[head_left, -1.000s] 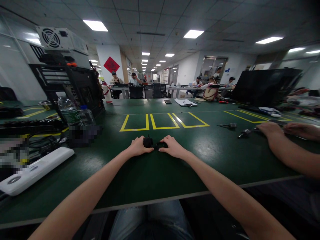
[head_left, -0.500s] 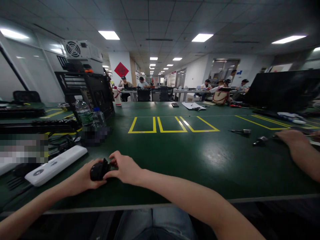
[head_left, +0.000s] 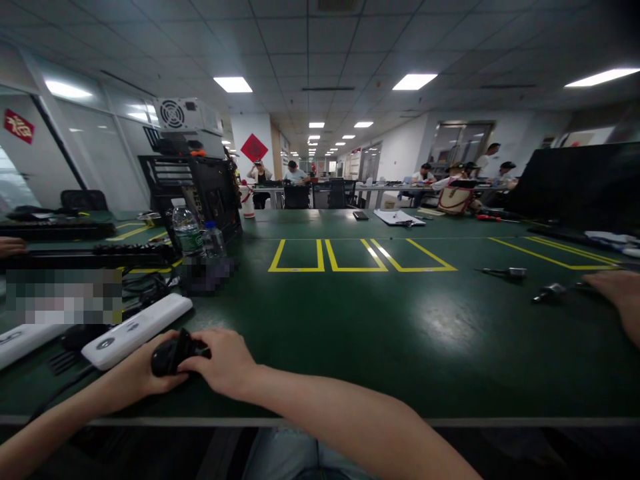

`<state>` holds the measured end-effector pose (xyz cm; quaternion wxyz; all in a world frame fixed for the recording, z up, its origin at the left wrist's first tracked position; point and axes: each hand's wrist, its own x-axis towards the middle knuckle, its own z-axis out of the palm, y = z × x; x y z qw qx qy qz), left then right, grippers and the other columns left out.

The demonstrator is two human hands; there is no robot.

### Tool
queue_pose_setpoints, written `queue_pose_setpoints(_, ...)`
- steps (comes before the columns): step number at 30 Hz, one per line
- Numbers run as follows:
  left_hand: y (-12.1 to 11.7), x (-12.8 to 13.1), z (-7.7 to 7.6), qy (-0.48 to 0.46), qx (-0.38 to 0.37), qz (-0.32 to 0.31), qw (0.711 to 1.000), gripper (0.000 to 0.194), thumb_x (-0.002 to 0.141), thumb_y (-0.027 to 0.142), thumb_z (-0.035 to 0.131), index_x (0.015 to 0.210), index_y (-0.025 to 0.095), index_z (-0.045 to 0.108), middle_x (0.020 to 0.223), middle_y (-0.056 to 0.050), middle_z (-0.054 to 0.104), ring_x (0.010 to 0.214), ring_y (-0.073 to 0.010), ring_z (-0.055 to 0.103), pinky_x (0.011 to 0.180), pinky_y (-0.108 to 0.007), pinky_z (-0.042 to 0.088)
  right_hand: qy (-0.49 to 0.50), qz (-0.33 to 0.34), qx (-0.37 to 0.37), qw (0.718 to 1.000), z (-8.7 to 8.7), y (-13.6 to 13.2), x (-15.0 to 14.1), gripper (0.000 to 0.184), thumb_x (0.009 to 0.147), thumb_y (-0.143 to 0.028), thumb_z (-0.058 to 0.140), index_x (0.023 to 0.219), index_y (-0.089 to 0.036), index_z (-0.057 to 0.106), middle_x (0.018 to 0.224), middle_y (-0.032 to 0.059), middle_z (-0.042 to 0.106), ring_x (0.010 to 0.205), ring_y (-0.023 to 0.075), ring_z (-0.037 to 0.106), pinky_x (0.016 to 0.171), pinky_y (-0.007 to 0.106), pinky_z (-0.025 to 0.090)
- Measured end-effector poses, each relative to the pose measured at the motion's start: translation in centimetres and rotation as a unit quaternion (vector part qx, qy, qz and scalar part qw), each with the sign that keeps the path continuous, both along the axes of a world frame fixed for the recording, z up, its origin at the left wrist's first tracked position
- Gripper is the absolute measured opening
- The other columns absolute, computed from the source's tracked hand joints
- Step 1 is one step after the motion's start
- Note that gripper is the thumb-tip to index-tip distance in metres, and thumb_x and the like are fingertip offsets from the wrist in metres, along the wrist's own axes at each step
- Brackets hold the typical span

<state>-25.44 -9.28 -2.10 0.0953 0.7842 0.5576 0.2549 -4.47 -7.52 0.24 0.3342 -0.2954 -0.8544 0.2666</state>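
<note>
Two-handed, holds a black rounded object [head_left: 166, 356] above or on the green table [head_left: 340, 347], just beside the white strip [head_left: 137, 331], on its near right side. Cannot tell from this view about contact between object and table. With the left hand [head_left: 143, 370], wraps the object from the left, fingers curled over the far side and thumb along the near side. With the right hand [head_left: 225, 360], grips narrowly at the object's right end, thumb in front and fingers bent behind, partly hiding a dark part between them.

Has, beyond the strip, a clear bottle [head_left: 186, 230] beside a blue-capped bottle [head_left: 215, 241], and behind them a black open case [head_left: 217, 193] with a fan-fitted metal box [head_left: 187, 115] on top. To the right of the strip and farther off, shows yellow taped outlines [head_left: 357, 269], then a clipboard [head_left: 399, 218] with white paper. Far to the right of the strip, shows two metal-ended tools [head_left: 511, 273] [head_left: 550, 292], near another person's hand [head_left: 620, 293] at the edge of view.
</note>
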Motion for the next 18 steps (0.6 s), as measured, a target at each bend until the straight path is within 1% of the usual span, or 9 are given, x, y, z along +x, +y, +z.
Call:
queue_pose_setpoints(2, 0.5, 1.6, 0.9, -0.009, -0.058, 0.015, 0.998, 0.049, 0.058, 0.039, 0.061, 0.101, 0.030, 0.040, 0.092, 0.005, 0.060, 0.087, -0.0257, 0.056, 0.076, -0.037, 0.046, -0.003, -0.010, 0.005, 1.000, 0.2, 0.6, 1.0, 0.043, 0.072, -0.048, 0.049, 0.104, -0.020, 0.055, 0.094, 0.0048, 0.060, 0.084, 0.0173, 0.055, 0.070, 0.026, 0.041)
queue_pose_setpoints(3, 0.8, 2.6, 1.4, -0.016, -0.088, 0.008, 0.996, 0.051, 0.057, 0.039, 0.062, 0.102, 0.026, 0.042, 0.093, 0.002, 0.060, 0.088, -0.0255, 0.055, 0.077, -0.036, 0.045, -0.004, -0.009, 0.002, 1.000, 0.2, 1.0, 1.5, 0.042, 0.072, -0.048, 0.050, 0.103, -0.020, 0.056, 0.092, 0.0046, 0.060, 0.082, 0.0170, 0.055, 0.069, 0.026, 0.041)
queue_pose_setpoints(5, 1.5, 4.6, 2.6, -0.026, -0.146, -0.029, 0.989, 0.048, 0.059, 0.040, 0.060, 0.100, 0.020, 0.044, 0.091, -0.002, 0.059, 0.085, -0.0236, 0.055, 0.075, -0.032, 0.045, 0.004, -0.002, -0.020, 1.000, 0.3, 1.9, 2.7, 0.040, 0.070, -0.047, 0.053, 0.100, -0.021, 0.057, 0.090, 0.0036, 0.061, 0.078, 0.0158, 0.056, 0.068, 0.025, 0.042)
queue_pose_setpoints(7, 2.3, 6.7, 3.4, -0.025, -0.170, -0.056, 0.984, 0.047, 0.059, 0.042, 0.059, 0.097, 0.018, 0.046, 0.088, -0.002, 0.058, 0.081, -0.0214, 0.055, 0.072, -0.031, 0.044, 0.029, -0.004, -0.066, 0.997, 0.3, 2.9, 4.1, 0.044, 0.067, -0.043, 0.058, 0.105, -0.021, 0.053, 0.091, 0.0032, 0.060, 0.077, 0.0150, 0.057, 0.067, 0.025, 0.042)
queue_pose_setpoints(9, 3.4, 8.7, 3.8, -0.018, -0.158, -0.053, 0.986, 0.048, 0.056, 0.044, 0.060, 0.095, 0.018, 0.047, 0.086, -0.001, 0.058, 0.080, -0.0204, 0.054, 0.071, -0.030, 0.044, 0.052, -0.016, -0.127, 0.990, 0.3, 3.8, 5.8, 0.055, 0.062, -0.039, 0.064, 0.110, -0.020, 0.047, 0.090, 0.0036, 0.061, 0.075, 0.0153, 0.058, 0.064, 0.025, 0.044)
queue_pose_setpoints(10, 4.1, 9.8, 3.7, -0.014, -0.151, -0.053, 0.987, 0.050, 0.055, 0.045, 0.061, 0.094, 0.018, 0.048, 0.085, -0.001, 0.057, 0.079, -0.0200, 0.054, 0.070, -0.030, 0.043, 0.059, -0.030, -0.145, 0.987, 0.3, 4.2, 6.8, 0.054, 0.060, -0.038, 0.066, 0.107, -0.019, 0.048, 0.089, 0.0038, 0.061, 0.074, 0.0156, 0.058, 0.062, 0.026, 0.045)
queue_pose_setpoints(13, 6.3, 13.5, 3.2, -0.016, -0.115, -0.074, 0.990, 0.050, 0.053, 0.046, 0.064, 0.091, 0.018, 0.048, 0.085, -0.001, 0.056, 0.078, -0.0191, 0.053, 0.069, -0.029, 0.042, 0.084, -0.050, -0.145, 0.984, 0.1, 5.2, 10.5, 0.031, 0.063, -0.036, 0.063, 0.087, -0.017, 0.056, 0.083, 0.0027, 0.061, 0.074, 0.0149, 0.058, 0.066, 0.027, 0.046)
queue_pose_setpoints(16, 8.3, 18.0, 2.5, -0.029, -0.085, -0.112, 0.990, 0.050, 0.054, 0.048, 0.063, 0.090, 0.018, 0.049, 0.085, -0.002, 0.055, 0.080, -0.0195, 0.053, 0.069, -0.029, 0.041, 0.127, -0.075, -0.155, 0.977, -0.1, 5.7, 14.8, 0.027, 0.066, -0.033, 0.061, 0.086, -0.017, 0.056, 0.085, 0.0025, 0.061, 0.076, 0.0145, 0.058, 0.070, 0.028, 0.045)
queue_pose_setpoints(18, 9.2, 21.1, 2.2, -0.031, -0.065, -0.133, 0.989, 0.051, 0.053, 0.049, 0.063, 0.091, 0.018, 0.049, 0.087, -0.003, 0.054, 0.080, -0.0194, 0.052, 0.069, -0.030, 0.041, 0.131, -0.093, -0.162, 0.974, -0.3, 6.0, 17.6, 0.026, 0.069, -0.035, 0.057, 0.088, -0.017, 0.057, 0.087, 0.0029, 0.061, 0.077, 0.0150, 0.058, 0.072, 0.029, 0.045)
